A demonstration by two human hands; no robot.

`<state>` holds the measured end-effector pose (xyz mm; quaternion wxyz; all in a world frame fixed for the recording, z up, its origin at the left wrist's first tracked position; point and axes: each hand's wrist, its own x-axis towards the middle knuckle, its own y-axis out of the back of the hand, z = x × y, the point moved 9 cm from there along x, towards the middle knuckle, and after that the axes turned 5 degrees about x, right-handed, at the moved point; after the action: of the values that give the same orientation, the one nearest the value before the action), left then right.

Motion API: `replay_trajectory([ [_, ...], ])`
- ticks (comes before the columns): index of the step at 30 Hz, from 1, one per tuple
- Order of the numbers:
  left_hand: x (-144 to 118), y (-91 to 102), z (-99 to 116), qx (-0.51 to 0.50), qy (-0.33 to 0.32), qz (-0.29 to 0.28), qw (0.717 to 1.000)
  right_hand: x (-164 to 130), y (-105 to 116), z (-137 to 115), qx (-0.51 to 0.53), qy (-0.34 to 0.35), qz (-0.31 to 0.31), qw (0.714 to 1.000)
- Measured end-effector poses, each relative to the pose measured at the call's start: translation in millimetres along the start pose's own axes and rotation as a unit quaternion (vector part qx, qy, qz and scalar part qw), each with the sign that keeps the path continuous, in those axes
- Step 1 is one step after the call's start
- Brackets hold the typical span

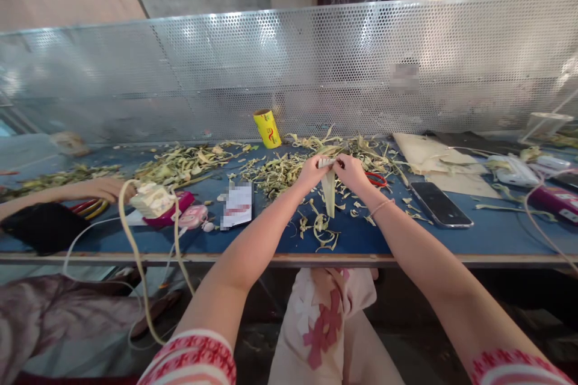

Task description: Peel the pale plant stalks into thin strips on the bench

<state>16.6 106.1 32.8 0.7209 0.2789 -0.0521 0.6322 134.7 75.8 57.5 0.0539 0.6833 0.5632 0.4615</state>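
Note:
Over the middle of the blue table, my left hand and my right hand meet at the upper end of a pale green-yellow leaf strip. The strip tapers and hangs down between them. Fingers of both hands are closed on its rolled or folded top, with the fingertips partly hidden. Close by my right hand shows the red handle of what looks like scissors. Dry leaf scraps lie heaped around and behind the hands, and curled trimmings lie in front.
A yellow tube stands tilted by the perforated metal screen. A phone and brown paper sheets lie at right. Left are a printed packet, a white plug block, cables and another person's arm.

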Motion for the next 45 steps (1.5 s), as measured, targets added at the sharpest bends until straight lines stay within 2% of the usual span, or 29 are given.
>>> replay_trajectory([
  [6, -2, 8.7, 10, 0.059, -0.017, 0.03, 0.998, -1, -2, -9, 0.0, 0.036, -0.027, 0.999],
  [13, -4, 9.4, 19, 0.118, -0.045, 0.028, 0.992, -2, -3, -10, -0.004, 0.052, -0.038, 0.998],
  [21, -5, 3.5, 17, 0.108, -0.06, -0.002, 0.992, -4, -9, -17, -0.013, 0.158, -0.05, 0.986],
  [29, -1, 4.6, 7, 0.041, -0.022, 0.0, 0.999, -7, -7, -24, 0.008, 0.182, -0.051, 0.982],
  [33, -1, 4.4, -3, -0.021, 0.031, 0.012, 0.999, -8, -6, -28, 0.005, 0.189, -0.052, 0.981],
  [41, -5, -7.5, -16, -0.187, 0.122, 0.004, 0.975, -10, -6, -33, -0.02, 0.239, -0.042, 0.97],
  [45, -7, -4.6, -13, -0.193, 0.123, 0.009, 0.973, -12, -7, -36, -0.034, 0.255, -0.04, 0.966],
])
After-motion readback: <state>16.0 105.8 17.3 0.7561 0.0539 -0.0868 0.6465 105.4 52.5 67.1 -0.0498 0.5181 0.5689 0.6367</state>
